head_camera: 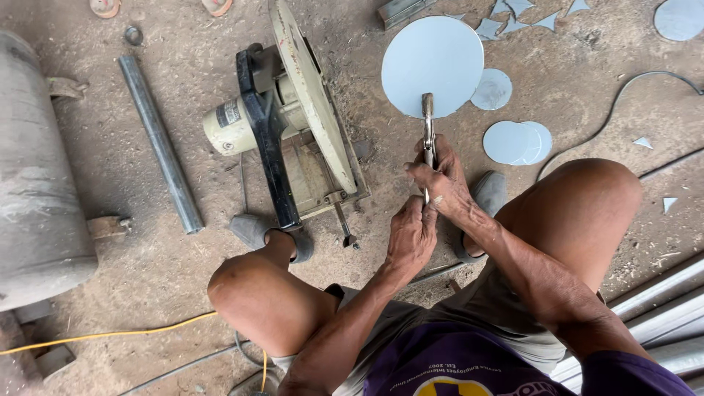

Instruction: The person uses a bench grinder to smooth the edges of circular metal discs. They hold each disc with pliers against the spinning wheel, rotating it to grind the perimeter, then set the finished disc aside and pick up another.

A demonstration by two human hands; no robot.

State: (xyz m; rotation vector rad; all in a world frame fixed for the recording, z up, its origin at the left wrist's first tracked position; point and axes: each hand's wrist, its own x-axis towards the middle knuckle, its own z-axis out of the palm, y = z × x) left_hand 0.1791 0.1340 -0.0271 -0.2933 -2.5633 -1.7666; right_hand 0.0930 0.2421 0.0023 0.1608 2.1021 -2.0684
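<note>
Both my hands grip the handles of a pair of locking pliers [427, 128]. My left hand [411, 236] is closed low on the handles, and my right hand [440, 178] is wrapped around them just above it. The pliers' jaws clamp the lower edge of a large round metal disc [433, 62], held out over the dirt floor. A cream-coloured chop saw [290, 117] with a black handle stands just left of my hands.
Smaller metal discs [515, 141] and offcut scraps [513, 18] lie on the dirt behind the big disc. A steel pipe [160, 143] lies left, beside a grey tank [37, 169]. A yellow cable [110, 335] and long metal bars [660, 308] run along the near floor.
</note>
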